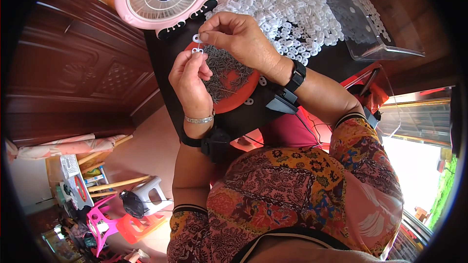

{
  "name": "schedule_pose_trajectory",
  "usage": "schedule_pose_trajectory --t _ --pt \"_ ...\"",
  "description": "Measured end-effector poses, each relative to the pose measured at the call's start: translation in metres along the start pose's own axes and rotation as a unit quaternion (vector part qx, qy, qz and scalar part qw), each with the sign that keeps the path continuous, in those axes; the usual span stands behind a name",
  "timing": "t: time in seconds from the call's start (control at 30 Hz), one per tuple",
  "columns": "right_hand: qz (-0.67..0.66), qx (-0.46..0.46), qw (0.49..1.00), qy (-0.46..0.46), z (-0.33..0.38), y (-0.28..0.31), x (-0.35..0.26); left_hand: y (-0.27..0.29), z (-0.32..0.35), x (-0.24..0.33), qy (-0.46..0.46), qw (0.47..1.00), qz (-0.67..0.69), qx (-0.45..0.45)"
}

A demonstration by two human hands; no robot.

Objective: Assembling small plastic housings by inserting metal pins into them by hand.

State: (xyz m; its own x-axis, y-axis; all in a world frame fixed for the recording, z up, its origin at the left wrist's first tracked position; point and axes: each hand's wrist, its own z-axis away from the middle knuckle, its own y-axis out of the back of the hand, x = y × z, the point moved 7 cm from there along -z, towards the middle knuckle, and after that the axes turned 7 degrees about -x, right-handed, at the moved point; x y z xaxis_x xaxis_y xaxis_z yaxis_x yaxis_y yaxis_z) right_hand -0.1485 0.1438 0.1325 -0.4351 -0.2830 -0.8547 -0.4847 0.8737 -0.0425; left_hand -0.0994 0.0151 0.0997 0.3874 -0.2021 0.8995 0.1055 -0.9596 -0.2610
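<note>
Over a red round tray [246, 92], my left hand [191, 80] pinches a small white plastic piece [197, 50] between thumb and fingertips. Just above it, my right hand [246, 41] grips a white oval piece with holes [196, 38] by its edge. The two pieces are very close, with what looks like a thin shaft between them; whether they are joined I cannot tell. Heaped in the tray are many small grey metal parts [222, 65], like screws or pins, partly hidden behind my hands.
A big pile of white two-hole pieces [292, 5] covers the table's far side. To its right stands a clear plastic bin [365, 51]. A pink fan [134, 17] sits at the far left. Loose white pieces [249, 102] lie beside the tray on the black table [170, 87].
</note>
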Motion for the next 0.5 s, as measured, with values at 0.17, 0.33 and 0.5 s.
schedule_pose_trajectory --t 0.17,0.33,0.5 --pt "0.022 -0.021 0.999 -0.015 0.0002 0.0000 0.0004 0.0006 -0.0010 -0.0021 0.009 1.000 0.002 0.004" --pt "0.005 -0.008 1.000 0.000 0.0001 -0.0013 0.0001 0.0005 -0.0018 -0.0021 0.011 1.000 0.009 0.003" --pt "0.057 -0.039 0.998 -0.011 0.0017 -0.0040 0.0026 0.0009 -0.0025 -0.0037 0.014 1.000 0.009 0.003"
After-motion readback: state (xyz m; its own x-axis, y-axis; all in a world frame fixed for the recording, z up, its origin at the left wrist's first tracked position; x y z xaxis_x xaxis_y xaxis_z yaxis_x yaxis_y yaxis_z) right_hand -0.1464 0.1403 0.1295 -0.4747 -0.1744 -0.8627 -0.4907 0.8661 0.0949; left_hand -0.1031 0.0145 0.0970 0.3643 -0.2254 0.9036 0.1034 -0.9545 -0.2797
